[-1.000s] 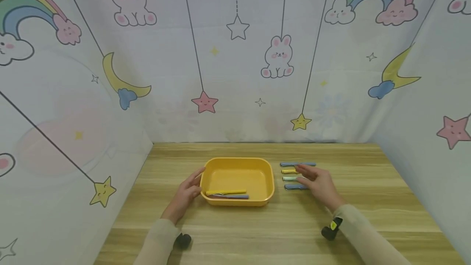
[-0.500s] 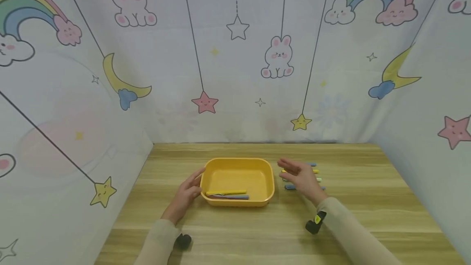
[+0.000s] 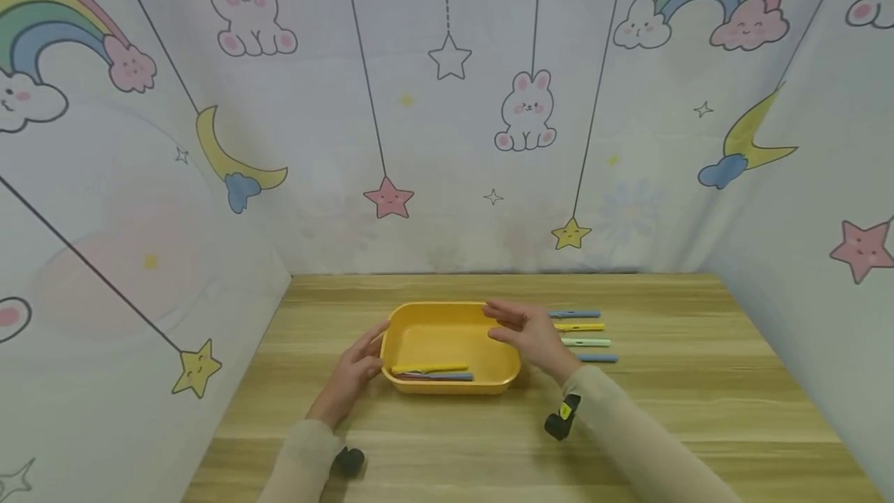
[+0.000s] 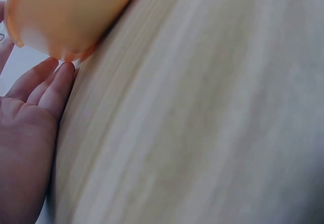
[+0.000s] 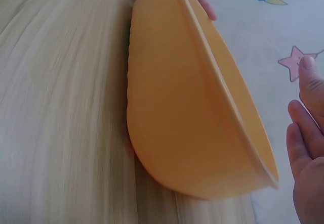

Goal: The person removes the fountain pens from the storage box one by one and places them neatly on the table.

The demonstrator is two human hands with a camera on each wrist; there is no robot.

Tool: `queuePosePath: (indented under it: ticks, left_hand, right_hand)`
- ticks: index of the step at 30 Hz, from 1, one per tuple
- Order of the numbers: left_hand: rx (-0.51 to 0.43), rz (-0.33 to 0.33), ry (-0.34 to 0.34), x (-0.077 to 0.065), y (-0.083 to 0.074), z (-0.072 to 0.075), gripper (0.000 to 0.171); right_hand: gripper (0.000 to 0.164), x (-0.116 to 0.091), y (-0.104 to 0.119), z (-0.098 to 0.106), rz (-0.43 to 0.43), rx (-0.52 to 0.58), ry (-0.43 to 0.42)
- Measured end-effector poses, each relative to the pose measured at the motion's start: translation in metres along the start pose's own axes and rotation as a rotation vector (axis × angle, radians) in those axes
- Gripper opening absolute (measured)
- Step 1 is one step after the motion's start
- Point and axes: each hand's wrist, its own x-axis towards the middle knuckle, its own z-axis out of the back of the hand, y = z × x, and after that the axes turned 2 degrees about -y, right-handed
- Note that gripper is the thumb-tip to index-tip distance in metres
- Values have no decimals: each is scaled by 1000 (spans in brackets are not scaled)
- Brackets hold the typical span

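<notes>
A yellow plastic tray (image 3: 452, 389) stands on the wooden table, with a yellow pen (image 3: 436, 368) and a blue pen (image 3: 457, 377) lying along its front inside. My left hand (image 3: 349, 379) rests against the tray's left end; in the left wrist view its fingertips (image 4: 63, 70) touch the outer wall near the base. Over the tray's right rim hovers my right hand (image 3: 528, 336), fingers extended and thumb apart, with nothing between them. The right wrist view shows this hand's spread fingers (image 5: 298, 143) beside the rim.
Right of the tray lie a blue pen (image 3: 583, 313), a yellow pen (image 3: 587, 327), a pale green pen (image 3: 590, 343) and another blue pen (image 3: 601, 358) in a row, their left ends hidden behind the right hand. A cartoon-printed curtain (image 3: 454, 239) encloses the table's back and sides.
My right hand has moved left from above the row of pens to the tray's right rim, uncovering the pens' right parts. The left hand and tray have stayed in place.
</notes>
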Motion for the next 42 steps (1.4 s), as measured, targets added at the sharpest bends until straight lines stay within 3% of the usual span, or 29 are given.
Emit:
queuePosePath:
  ticks: [7, 14, 24, 42]
  left_hand:
    - [-2, -7, -12, 0, 0, -2, 69]
    - [-2, -19, 6, -3, -1, -1, 69]
    - [13, -18, 2, -4, 0, 0, 69]
    - [-30, -29, 7, 0, 1, -1, 69]
  right_hand:
    - [55, 8, 2, -19, 26, -40, 54]
    - [57, 15, 4, -31, -34, -110, 85]
    - [53, 28, -1, -49, -10, -132, 172]
    - [47, 36, -12, -65, -76, -248, 328]
